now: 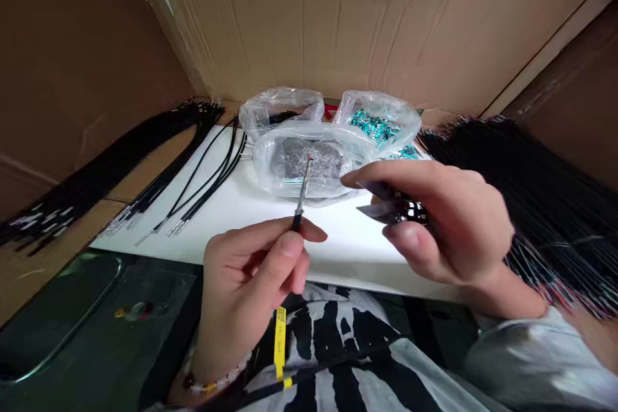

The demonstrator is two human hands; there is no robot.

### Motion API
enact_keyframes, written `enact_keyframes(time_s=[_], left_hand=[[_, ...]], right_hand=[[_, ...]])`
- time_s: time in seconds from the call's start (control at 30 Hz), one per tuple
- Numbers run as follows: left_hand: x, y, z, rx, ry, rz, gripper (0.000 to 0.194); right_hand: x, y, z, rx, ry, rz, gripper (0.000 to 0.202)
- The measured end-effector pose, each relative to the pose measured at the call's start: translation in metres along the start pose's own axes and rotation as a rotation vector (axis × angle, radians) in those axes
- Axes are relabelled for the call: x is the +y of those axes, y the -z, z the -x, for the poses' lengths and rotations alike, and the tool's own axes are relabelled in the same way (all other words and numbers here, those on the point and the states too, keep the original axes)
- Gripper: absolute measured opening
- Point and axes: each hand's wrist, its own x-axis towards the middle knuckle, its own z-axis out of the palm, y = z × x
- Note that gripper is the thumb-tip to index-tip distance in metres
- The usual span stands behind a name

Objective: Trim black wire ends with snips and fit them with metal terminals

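In my left hand (pixel 261 264) a black cable (pixel 297 221) is pinched between thumb and fingers. Its bared silvery end (pixel 304 190) points up and away, with a small reddish tip. A yellow label (pixel 280 341) hangs below that hand, by a black cable across my lap. My right hand (pixel 444 219) is closed around small snips (pixel 386 206), whose two blades are spread and point left toward the cable end without touching it. The snips' handles are mostly hidden by the fingers.
A clear bag (pixel 313 190) of fine grey metallic bits stands beyond my hands. Behind it are a bag of teal pieces (pixel 374 125) and a bag (pixel 282 117) with dark contents. Black cables (pixel 159 190) lie left; a large cable bundle (pixel 541 187) lies right. Cardboard walls (pixel 318 26) surround the white surface.
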Motion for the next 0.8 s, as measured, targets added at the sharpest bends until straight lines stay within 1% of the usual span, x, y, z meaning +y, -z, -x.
enact_keyframes(time_s=[0.1, 0.2, 0.3, 0.37, 0.5, 0.63, 0.7, 0.8], left_hand=[[0.003, 0.0, 0.001, -0.005, -0.061, -0.089, 0.025], [0.006, -0.001, 0.0, 0.013, -0.151, -0.216, 0.028], [0.009, -0.003, -0.001, 0.046, -0.255, -0.313, 0.039], [0.011, -0.004, -0.001, 0.06, -0.304, -0.357, 0.04], [0.011, -0.005, -0.001, 0.113, -0.348, -0.428, 0.039], [0.009, -0.004, 0.0, 0.171, -0.392, -0.531, 0.023], [0.007, -0.004, 0.001, 0.201, -0.388, -0.561, 0.019], [0.006, -0.004, 0.002, 0.216, -0.37, -0.542, 0.018]], right_hand=[[0.003, -0.003, 0.003, -0.006, 0.007, -0.069, 0.024], [0.005, -0.009, 0.005, 0.007, 0.013, -0.137, 0.016], [0.005, -0.016, 0.006, 0.002, 0.03, -0.097, 0.012], [0.005, -0.019, 0.006, 0.021, 0.041, -0.064, 0.012], [0.005, -0.022, 0.006, 0.073, 0.06, -0.053, 0.01], [0.006, -0.023, 0.008, 0.074, 0.049, -0.031, 0.007], [0.006, -0.024, 0.009, 0.087, 0.054, -0.027, 0.009], [0.007, -0.026, 0.009, 0.103, 0.092, -0.006, 0.013]])
